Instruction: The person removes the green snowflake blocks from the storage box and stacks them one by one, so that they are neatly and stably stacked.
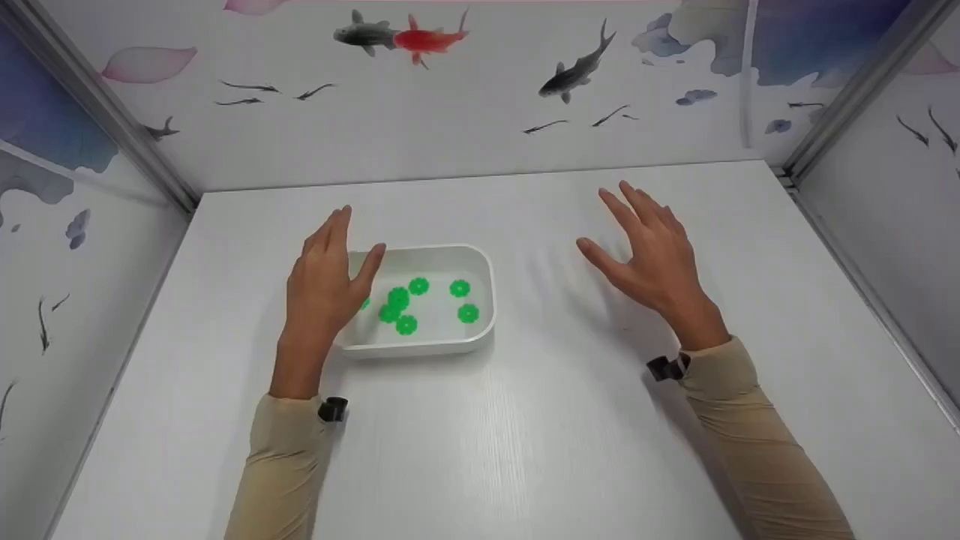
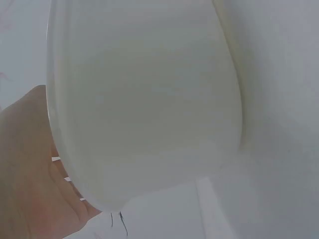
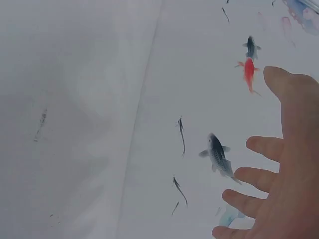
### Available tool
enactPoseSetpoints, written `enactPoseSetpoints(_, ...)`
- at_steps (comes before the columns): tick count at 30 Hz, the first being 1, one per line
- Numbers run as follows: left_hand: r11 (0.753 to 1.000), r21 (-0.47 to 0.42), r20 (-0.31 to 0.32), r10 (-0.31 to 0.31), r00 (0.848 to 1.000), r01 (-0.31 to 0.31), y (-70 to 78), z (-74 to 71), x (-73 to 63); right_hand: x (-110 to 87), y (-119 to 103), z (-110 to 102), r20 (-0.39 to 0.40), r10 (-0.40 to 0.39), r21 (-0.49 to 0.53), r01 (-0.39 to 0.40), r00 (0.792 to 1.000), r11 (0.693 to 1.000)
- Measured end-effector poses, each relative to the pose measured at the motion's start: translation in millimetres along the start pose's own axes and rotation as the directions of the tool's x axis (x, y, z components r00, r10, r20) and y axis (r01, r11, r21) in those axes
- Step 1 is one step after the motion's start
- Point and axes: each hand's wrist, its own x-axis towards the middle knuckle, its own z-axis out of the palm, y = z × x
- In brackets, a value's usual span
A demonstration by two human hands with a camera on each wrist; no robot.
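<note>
A white rectangular tray with rounded corners sits on the table, and several green flower-shaped pieces lie spread inside it. My left hand is at the tray's left end with fingers straight and thumb spread, covering that end in the head view. In the left wrist view the tray's outer wall fills the middle, partly hiding the hand; whether they touch I cannot tell. Off to the right, my right hand is held over the table with fingers spread, holding nothing. The right wrist view shows the same spread fingers.
The white table has a back panel behind it, printed with fish and petals. Similar printed panels stand at the left and right, joined by metal corner posts.
</note>
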Motion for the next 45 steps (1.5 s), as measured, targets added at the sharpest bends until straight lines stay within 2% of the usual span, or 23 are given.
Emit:
enactPoseSetpoints(4, 0.998, -0.043, 0.005, -0.035, 0.999, 0.035, -4.4, -4.1, -1.7, 1.9, -4.7, -1.7, -0.104, -0.05, 0.045, 0.055, 0.993, 0.997)
enactPoseSetpoints(7, 0.996, -0.063, 0.028, -0.068, 0.997, 0.069, -5.0, -7.7, -2.7, 2.4, -10.7, -3.5, -0.119, -0.049, 0.065, 0.057, 0.992, 0.996)
enactPoseSetpoints(13, 0.986, -0.129, 0.064, -0.102, 0.993, 0.11, -4.5, -8.4, -2.1, -0.4, -26.6, -6.5, -0.092, -0.051, 0.059, 0.056, 0.994, 0.997)
enactPoseSetpoints(21, 0.979, -0.153, 0.095, -0.125, 0.988, 0.139, -8.1, -6.7, -3.4, -4.1, -47.8, -4.0, -0.07, -0.124, 0.073, 0.129, 0.99, 0.989)
enactPoseSetpoints(30, 0.978, -0.17, 0.109, -0.107, 0.988, 0.125, -21.2, -1.5, -5.9, -8.5, -60.0, 10.7, -0.011, -0.166, 0.119, 0.166, 0.986, 0.979)
enactPoseSetpoints(38, 0.971, -0.185, 0.125, -0.129, 0.984, 0.151, -28.5, 0.4, -9.2, -8.3, -72.9, 23.8, 0.058, -0.168, 0.154, 0.158, 0.984, 0.975)
enactPoseSetpoints(42, 0.971, -0.173, 0.128, -0.141, 0.982, 0.162, -33.7, 2.1, -16.0, -10.2, -82.2, 32.3, 0.097, -0.184, 0.19, 0.163, 0.978, 0.968)
enactPoseSetpoints(45, 0.976, -0.155, 0.119, -0.132, 0.984, 0.15, -32.9, 2.9, -13.3, -7.9, -87.2, 33.6, 0.121, -0.198, 0.211, 0.169, 0.973, 0.963)
